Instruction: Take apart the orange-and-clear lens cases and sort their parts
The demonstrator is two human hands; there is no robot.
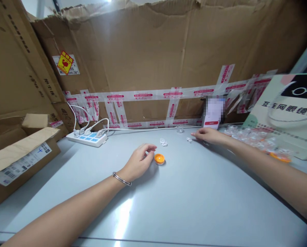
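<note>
My left hand rests on the grey table with fingers loosely curled, its fingertips beside a small orange cap but not gripping it. A metal bangle sits on that wrist. My right hand reaches forward, fingers stretched flat, tips next to a tiny white piece. Two more small white pieces lie between the hands. A white and red device stands just behind the right hand.
A white power strip with plugs lies at the back left. An open cardboard box stands at left. Clear plastic parts and another orange cap lie at right beside a printed bag. Taped cardboard walls enclose the back.
</note>
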